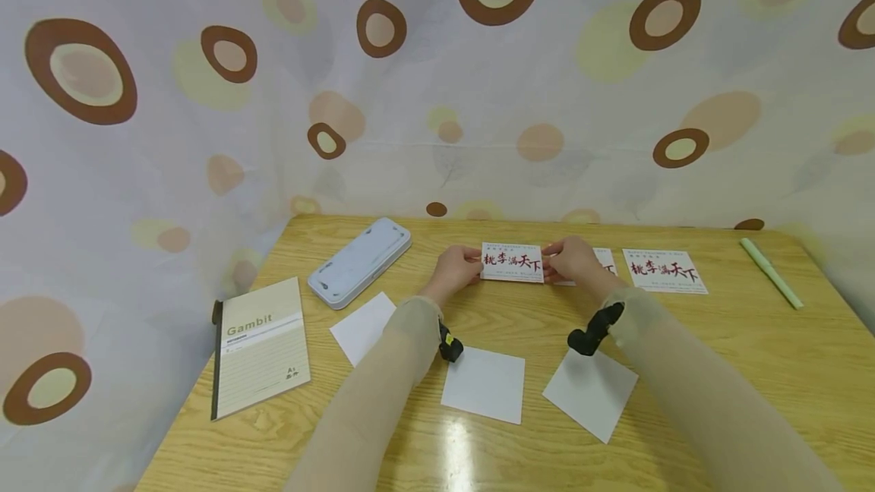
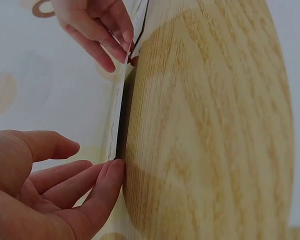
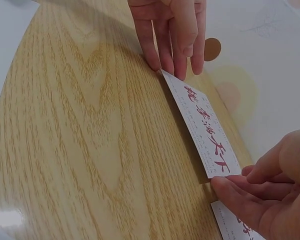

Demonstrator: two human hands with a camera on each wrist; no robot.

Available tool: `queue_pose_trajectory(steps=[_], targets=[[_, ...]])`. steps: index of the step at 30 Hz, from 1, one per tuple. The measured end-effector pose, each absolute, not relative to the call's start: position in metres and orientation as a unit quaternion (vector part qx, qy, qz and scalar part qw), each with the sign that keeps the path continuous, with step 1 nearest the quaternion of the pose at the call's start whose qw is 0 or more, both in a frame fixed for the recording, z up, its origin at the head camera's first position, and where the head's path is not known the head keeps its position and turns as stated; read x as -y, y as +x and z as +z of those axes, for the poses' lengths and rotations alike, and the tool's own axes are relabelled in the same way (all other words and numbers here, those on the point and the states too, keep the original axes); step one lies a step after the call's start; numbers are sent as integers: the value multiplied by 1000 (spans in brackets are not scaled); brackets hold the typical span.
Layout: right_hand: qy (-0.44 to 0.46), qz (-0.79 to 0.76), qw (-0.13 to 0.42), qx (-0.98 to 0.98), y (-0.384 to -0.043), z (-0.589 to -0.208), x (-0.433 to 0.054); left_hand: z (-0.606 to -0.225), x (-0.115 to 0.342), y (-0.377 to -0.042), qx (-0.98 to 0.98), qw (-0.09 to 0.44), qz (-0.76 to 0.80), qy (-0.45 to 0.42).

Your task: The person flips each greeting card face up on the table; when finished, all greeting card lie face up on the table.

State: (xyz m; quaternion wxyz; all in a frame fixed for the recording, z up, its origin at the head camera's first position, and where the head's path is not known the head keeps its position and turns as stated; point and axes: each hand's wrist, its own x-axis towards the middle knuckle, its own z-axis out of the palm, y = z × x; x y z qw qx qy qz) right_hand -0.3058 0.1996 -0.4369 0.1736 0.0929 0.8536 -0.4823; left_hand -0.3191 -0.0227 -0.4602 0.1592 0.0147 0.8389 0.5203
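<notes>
A white card with red Chinese characters is between my two hands near the back of the table. My left hand holds its left edge with the fingertips, and my right hand pinches its right edge. Seen in the right wrist view, the card is slightly tilted, with a dark shadow along its lower edge. It appears almost edge-on in the left wrist view. A second matching card lies partly hidden behind my right hand. To its right lies a third matching card.
Blank white paper squares lie nearer the front, partly covered by my forearms. On the left are a Gambit notebook and a pale blue pencil case. A light green pen lies far right. A patterned curtain borders the table's back.
</notes>
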Motion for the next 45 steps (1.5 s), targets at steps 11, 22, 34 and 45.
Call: queue_pose_trajectory(steps=[11, 22, 34, 45], targets=[[93, -490, 176, -849, -304, -435, -200, -461, 24, -317, -842, 163, 513, 18], [84, -493, 177, -848, -300, -432, -200, -458, 27, -313, -835, 168, 524, 22], [49, -474, 169, -863, -289, -430, -205, -454, 37, -308, -842, 182, 504, 57], [12, -435, 168, -885, -275, -430, -213, -446, 33, -295, -847, 199, 483, 98]])
